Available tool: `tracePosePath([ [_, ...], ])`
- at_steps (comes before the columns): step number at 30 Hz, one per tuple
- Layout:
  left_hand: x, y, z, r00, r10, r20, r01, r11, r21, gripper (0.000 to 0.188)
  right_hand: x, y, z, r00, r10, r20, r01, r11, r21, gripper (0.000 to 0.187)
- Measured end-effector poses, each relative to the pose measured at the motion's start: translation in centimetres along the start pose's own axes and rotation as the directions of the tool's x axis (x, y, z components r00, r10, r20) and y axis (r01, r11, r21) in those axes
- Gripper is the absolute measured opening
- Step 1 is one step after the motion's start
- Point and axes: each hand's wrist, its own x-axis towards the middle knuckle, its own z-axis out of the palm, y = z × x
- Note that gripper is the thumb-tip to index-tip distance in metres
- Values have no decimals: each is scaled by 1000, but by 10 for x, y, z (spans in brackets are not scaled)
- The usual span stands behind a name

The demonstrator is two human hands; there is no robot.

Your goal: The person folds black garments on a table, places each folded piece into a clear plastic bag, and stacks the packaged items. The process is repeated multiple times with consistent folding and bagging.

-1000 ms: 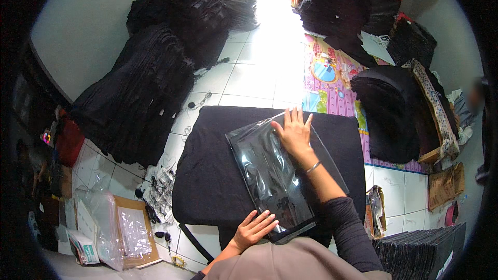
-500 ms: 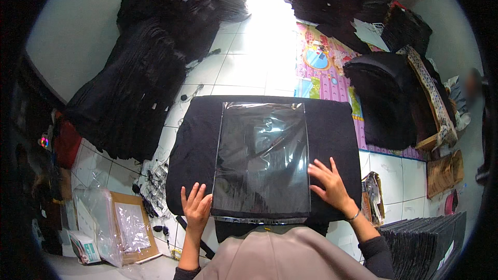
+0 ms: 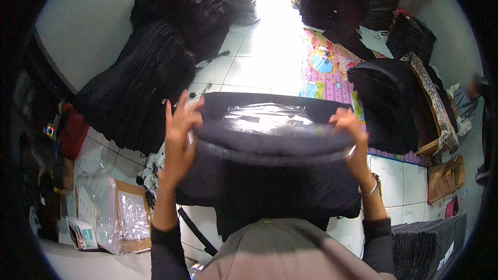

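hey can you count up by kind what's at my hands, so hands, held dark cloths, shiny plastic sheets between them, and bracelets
Hands: 2, left hand and right hand
Dark cloth: 1, held between them, motion-blurred
Plastic sheet: 1, seen beyond the cloth
Bracelet: 1, right wrist
Total: 5

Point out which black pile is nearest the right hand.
The black pile just right of the right hand; the left piles, upper-right pile and lower-right stack sit farther away.
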Motion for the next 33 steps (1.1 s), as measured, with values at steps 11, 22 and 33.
tracePosePath([
  [11, 107, 6, -33, 885, -427, 184, 284, 183, -941, 18, 98, -34, -25, 814, 548, -190, -300, 678, 672, 5],
  [22, 29, -37, -16, 655, 543, 525, 346, 403, -848, 31, 14, 27, -58, 805, -25, 593, -409, 700, 585, 23],
  [33, 13, 22, 258, 931, -345, 120, 255, 848, 464, 54, -7, 46, 185, 927, 280, 249, -118, 850, -514, 52],
])
